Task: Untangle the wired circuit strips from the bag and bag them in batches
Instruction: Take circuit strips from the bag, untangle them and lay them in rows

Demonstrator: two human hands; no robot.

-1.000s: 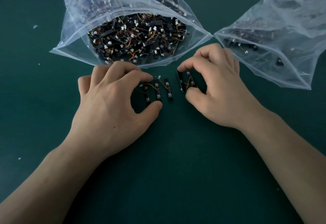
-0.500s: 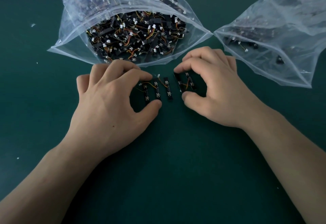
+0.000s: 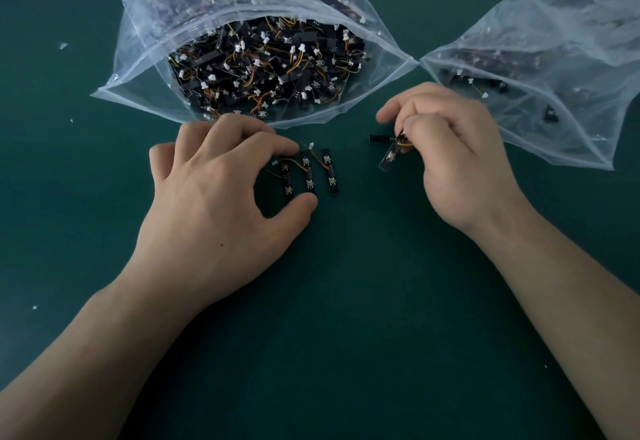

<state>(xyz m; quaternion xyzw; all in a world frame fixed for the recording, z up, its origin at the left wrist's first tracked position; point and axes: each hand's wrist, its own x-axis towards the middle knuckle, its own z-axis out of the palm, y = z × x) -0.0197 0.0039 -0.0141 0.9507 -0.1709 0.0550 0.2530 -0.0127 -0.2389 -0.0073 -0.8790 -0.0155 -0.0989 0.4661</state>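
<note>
Two slim black wired circuit strips [image 3: 391, 155], pinched by the right hand [image 3: 457, 159], have lifted off the green table [image 3: 346, 301] toward the clear plastic bag [image 3: 554, 59] at two o'clock; bagging looks next. The left hand [image 3: 214, 204] clamps three more strips [image 3: 308, 176], thumb to forefinger, at centre.

A full bag [image 3: 138, 76] and a sparser bag [image 3: 571, 121] are sitting on the green bench [image 3: 346, 301]. Three circuit strips [image 3: 308, 176] are lying side by side near the full bag.

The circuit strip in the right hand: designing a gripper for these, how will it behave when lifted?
Probably stiff: the circuit strip juts straight from the right hand without sagging. Its wire curls, so likely floppy, apt to snag. Seems light: a pinch holds it.
</note>
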